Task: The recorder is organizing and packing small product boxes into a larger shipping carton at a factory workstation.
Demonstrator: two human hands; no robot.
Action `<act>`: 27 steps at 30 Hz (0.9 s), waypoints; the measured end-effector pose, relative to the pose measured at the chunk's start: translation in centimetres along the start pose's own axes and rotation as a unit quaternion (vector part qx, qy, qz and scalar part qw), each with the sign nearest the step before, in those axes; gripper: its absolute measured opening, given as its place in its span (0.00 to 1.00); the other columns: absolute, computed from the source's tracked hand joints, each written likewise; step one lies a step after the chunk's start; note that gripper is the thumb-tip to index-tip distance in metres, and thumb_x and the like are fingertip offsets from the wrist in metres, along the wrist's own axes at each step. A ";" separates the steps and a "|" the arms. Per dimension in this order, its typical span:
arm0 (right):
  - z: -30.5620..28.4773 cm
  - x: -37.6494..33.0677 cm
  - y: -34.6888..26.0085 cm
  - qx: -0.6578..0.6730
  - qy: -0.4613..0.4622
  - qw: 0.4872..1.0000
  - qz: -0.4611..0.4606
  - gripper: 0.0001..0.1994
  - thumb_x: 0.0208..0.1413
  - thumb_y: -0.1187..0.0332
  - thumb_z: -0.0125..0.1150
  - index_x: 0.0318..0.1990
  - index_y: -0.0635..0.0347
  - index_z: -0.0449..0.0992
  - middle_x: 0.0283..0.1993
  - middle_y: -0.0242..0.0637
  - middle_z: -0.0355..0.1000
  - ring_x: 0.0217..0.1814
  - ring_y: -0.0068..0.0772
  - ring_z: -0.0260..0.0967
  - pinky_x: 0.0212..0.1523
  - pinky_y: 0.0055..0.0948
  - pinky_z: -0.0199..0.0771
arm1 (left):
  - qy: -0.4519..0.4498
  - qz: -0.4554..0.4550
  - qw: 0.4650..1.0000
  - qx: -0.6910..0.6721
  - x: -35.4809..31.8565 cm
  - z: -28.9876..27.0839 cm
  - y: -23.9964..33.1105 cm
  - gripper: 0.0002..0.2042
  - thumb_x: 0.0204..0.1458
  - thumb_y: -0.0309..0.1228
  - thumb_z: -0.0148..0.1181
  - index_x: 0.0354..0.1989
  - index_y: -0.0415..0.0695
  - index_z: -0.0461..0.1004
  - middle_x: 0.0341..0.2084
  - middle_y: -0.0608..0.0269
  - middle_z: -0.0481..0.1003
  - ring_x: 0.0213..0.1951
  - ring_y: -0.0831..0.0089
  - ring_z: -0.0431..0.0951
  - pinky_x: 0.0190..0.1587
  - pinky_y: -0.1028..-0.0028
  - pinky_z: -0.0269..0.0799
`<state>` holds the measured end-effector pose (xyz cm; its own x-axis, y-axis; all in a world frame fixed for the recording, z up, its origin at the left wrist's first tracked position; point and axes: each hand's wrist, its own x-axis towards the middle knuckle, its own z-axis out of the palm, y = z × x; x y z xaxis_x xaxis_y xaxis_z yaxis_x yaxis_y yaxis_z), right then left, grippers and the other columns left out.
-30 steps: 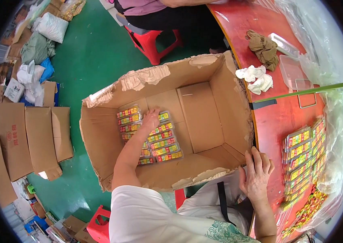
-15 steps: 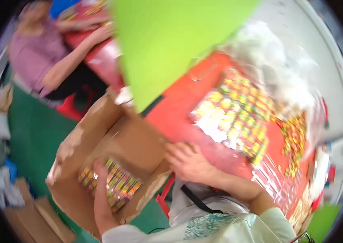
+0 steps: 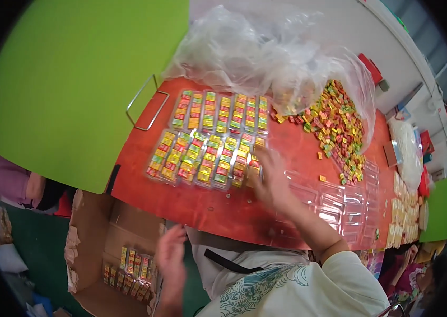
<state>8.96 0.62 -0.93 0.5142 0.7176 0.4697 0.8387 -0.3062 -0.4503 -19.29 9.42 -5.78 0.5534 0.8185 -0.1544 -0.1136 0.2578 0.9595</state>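
Observation:
Two clear plastic trays filled with rows of small yellow, red and green wrapped cubes lie side by side on the red table; the far tray and the near tray touch or nearly touch. At the near tray's right end, my right hand rests its outstretched fingers on the last column. My left hand, slightly blurred, is raised beside the cardboard box with nothing visible in it and its fingers loosely apart. Inside the box lie filled trays of the same cubes.
A heap of loose wrapped cubes spreads at the right, beside a crumpled clear plastic bag. Empty clear trays lie nearer me. A green panel borders the left, with a metal wire handle at the table edge.
My left hand has come up out of the box, leaving trays inside. My right hand has moved from the table's near edge to the near tray. The view has swung right.

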 end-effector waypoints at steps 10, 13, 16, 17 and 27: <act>-1.1 -0.7 10.8 -0.118 -0.145 0.974 0.127 0.16 0.54 0.53 0.51 0.40 0.54 0.77 0.41 0.41 0.69 0.48 0.42 0.65 0.49 0.43 0.58 | -0.170 -0.244 0.931 -0.213 -1.0 12.2 -2.7 0.27 0.57 0.24 0.47 0.65 0.37 0.50 0.57 0.49 0.61 0.53 0.61 0.70 0.55 0.66 0.65; -1.2 -2.3 10.2 -0.124 -0.131 0.979 0.094 0.15 0.53 0.55 0.52 0.39 0.55 0.77 0.39 0.39 0.69 0.46 0.40 0.65 0.48 0.43 0.57 | -0.117 -0.177 0.962 -0.171 -2.9 11.8 -2.8 0.27 0.56 0.25 0.48 0.65 0.38 0.50 0.55 0.52 0.63 0.52 0.65 0.70 0.53 0.68 0.66; -1.6 -3.8 8.4 -0.120 -0.110 0.986 0.027 0.13 0.53 0.57 0.54 0.36 0.57 0.76 0.38 0.38 0.68 0.43 0.39 0.64 0.48 0.43 0.55 | -0.006 -0.094 0.994 -0.063 -5.3 10.4 -3.3 0.26 0.56 0.26 0.49 0.63 0.39 0.53 0.52 0.55 0.64 0.49 0.69 0.69 0.49 0.71 0.66; -1.9 -4.3 7.5 -0.125 -0.121 0.984 0.031 0.13 0.54 0.58 0.54 0.37 0.58 0.75 0.38 0.38 0.68 0.44 0.39 0.64 0.50 0.42 0.54 | 0.035 -0.100 0.992 -0.065 -6.0 9.7 -4.0 0.25 0.55 0.27 0.50 0.62 0.40 0.54 0.51 0.56 0.64 0.48 0.70 0.69 0.47 0.72 0.66; -1.0 -7.5 -1.6 -0.093 -0.183 0.977 -0.059 0.13 0.54 0.62 0.55 0.41 0.61 0.72 0.41 0.40 0.66 0.47 0.41 0.61 0.54 0.44 0.52 | -0.134 -0.245 0.949 -0.145 -7.0 8.1 -5.5 0.21 0.57 0.31 0.48 0.58 0.38 0.56 0.50 0.56 0.66 0.50 0.68 0.69 0.52 0.68 0.66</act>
<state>3.92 -4.91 -2.99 0.3427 0.9197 0.1917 0.9236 -0.2924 -0.2479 -15.86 -1.86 -8.05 0.7837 0.4139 -0.4632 0.0113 0.7360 0.6769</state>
